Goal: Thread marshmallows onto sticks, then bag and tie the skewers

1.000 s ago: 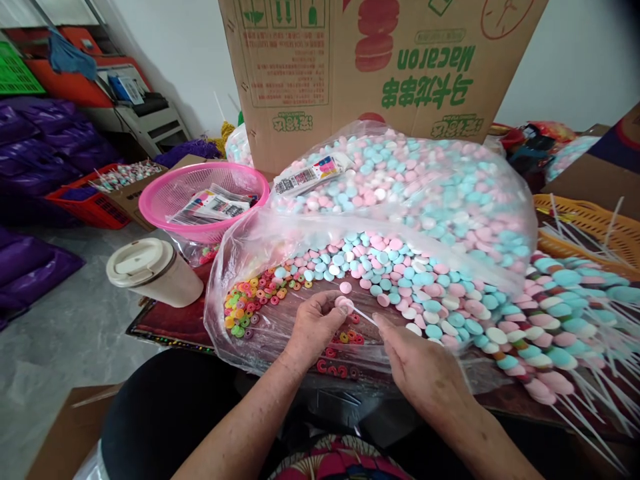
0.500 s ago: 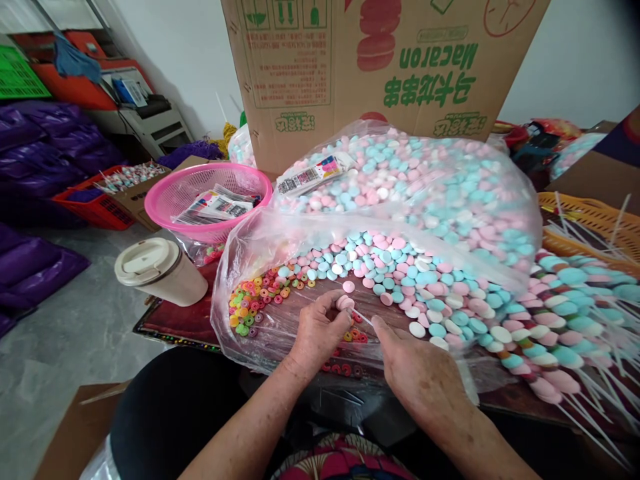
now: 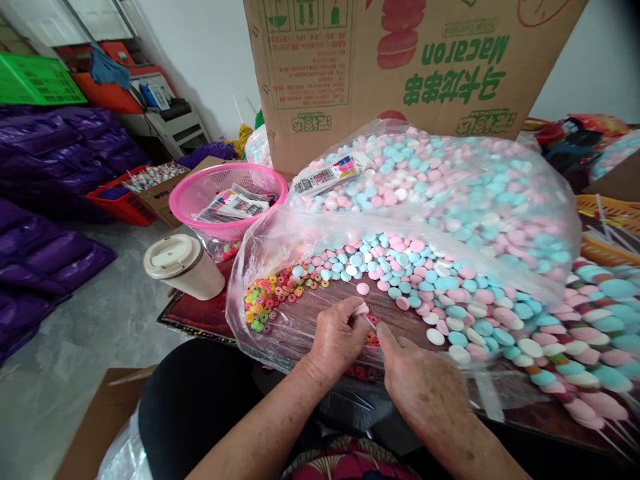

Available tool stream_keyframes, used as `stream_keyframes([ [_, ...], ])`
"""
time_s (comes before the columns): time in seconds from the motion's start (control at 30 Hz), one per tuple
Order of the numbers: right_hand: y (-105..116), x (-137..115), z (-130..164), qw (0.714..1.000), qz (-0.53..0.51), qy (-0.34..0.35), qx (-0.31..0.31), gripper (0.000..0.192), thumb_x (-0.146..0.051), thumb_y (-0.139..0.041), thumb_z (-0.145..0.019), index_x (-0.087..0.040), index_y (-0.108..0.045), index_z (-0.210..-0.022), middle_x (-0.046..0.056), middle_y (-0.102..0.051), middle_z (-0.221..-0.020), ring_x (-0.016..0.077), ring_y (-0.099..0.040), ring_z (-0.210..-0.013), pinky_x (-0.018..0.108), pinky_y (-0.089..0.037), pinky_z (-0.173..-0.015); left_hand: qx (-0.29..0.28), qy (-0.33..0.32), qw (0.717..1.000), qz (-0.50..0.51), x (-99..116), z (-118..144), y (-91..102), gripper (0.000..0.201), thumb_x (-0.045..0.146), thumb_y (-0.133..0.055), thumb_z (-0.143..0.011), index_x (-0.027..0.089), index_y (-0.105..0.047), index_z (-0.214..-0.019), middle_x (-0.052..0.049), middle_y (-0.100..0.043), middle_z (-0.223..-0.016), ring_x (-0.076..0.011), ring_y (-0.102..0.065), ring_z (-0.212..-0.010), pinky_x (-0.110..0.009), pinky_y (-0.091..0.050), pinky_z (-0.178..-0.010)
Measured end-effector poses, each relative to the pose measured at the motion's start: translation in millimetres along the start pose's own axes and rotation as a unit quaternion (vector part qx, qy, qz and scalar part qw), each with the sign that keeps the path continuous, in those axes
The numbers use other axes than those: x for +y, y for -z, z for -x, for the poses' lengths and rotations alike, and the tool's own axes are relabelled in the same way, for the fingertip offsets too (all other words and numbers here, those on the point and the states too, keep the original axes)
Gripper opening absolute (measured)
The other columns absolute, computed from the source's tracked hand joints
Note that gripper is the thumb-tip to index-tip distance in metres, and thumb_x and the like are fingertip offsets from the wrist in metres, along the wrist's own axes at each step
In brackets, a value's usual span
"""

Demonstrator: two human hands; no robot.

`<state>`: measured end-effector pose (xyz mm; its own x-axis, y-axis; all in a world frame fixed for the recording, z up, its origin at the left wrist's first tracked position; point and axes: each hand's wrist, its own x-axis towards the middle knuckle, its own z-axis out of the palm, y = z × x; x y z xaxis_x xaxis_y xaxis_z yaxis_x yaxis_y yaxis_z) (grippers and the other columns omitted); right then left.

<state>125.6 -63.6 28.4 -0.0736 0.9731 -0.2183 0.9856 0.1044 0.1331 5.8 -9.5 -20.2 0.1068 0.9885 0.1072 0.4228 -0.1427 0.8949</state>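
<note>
Workroom, grey floor [image 3: 125, 293], pale wall behind. Purple bags [image 3: 45, 267] stacked at left, green crate [image 3: 40, 80] on top, red crate [image 3: 131, 211] beside them. Dark red table [image 3: 200, 321] in front of the person; upside-down printed Macaron carton [image 3: 370, 87] stands at the back.

Big clear plastic bag [image 3: 345, 217] lies open on the table, with pink, blue and white candy discs [image 3: 450, 283] inside and spread out at its mouth. Gummy rings [image 3: 263, 303] heaped at the mouth's left side; more red and orange ones lie under and between the hands.

Left hand [image 3: 337, 343]: thumb and fingers pinched together on pink candy [image 3: 361, 309], mostly covered by the fingers, so disc count unclear. Right hand [image 3: 423, 380]: fingertips closed on white stick [image 3: 371, 323], which runs to the candy; can't tell how far in it goes. Both over the table, just in front of the bag's spread. One loose pink disc [image 3: 363, 289] lies just beyond the left hand.

Right side: loaded skewers [image 3: 590, 340] in a pile, yellow-orange basket [image 3: 610, 252] behind. Left side: pink colander [image 3: 181, 217] with printed packets [image 3: 240, 203], lidded cup [image 3: 203, 273] near it.
</note>
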Motion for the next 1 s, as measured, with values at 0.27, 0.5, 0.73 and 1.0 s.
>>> stream_keyframes([
  [0.27, -34.8, 1.6, -22.7, 0.989, -0.134, 0.02, 0.063, 0.037, -0.005, -0.039, -0.081, -0.02, -0.063, -0.105, 0.005, -0.072, -0.087, 0.0198, -0.068, -0.072, 0.026, -0.044, -0.054, -0.099, -0.035, 0.994, -0.016, 0.4, 16.4, -7.8, 0.024, 0.012, -0.045, -0.076, 0.019, -0.065, -0.086, 0.0, -0.064, -0.069, -0.0138, -0.057, -0.065, -0.022, -0.045, -0.063],
  [0.5, -62.1, 29.7, -30.4, 0.915, -0.311, 0.079, 0.245, 0.03, -0.029, -0.036, -0.088, -0.018, -0.062, -0.079, 0.006, -0.069, -0.07, 0.0189, -0.064, -0.064, 0.027, -0.046, -0.057, -0.037, 0.082, 0.942, -0.324, -4.3, -18.4, 56.7, 0.035, 0.023, -0.042, -0.086, 0.022, -0.053, -0.119, -0.007, -0.067, -0.098, -0.0216, -0.064, -0.085, -0.032, -0.048, -0.074],
  [0.73, -55.7, 12.2, -13.9, 0.906, -0.35, 0.119, 0.207, 0.028, -0.025, -0.034, -0.09, -0.02, -0.056, -0.073, 0.004, -0.066, -0.071, 0.0159, -0.063, -0.062, 0.024, -0.043, -0.054, -0.04, 0.077, 0.945, -0.316, -43.1, -31.6, 76.4, 0.019, 0.013, -0.047, -0.081, 0.017, -0.065, -0.085, -0.008, -0.066, -0.099, -0.0206, -0.062, -0.091, -0.032, -0.047, -0.083],
  [1.0, -46.2, -2.7, -15.5, 0.91, -0.338, 0.139, 0.194, 0.027, -0.021, -0.033, -0.09, -0.02, -0.053, -0.072, 0.004, -0.064, -0.07, 0.0171, -0.062, -0.063, 0.026, -0.041, -0.057, -0.039, 0.145, 0.988, 0.043, -35.3, -11.3, 71.9, 0.009, 0.02, -0.055, -0.07, 0.016, -0.061, -0.077, 0.004, -0.059, -0.06, -0.0073, -0.05, -0.042, -0.02, -0.042, -0.043],
])
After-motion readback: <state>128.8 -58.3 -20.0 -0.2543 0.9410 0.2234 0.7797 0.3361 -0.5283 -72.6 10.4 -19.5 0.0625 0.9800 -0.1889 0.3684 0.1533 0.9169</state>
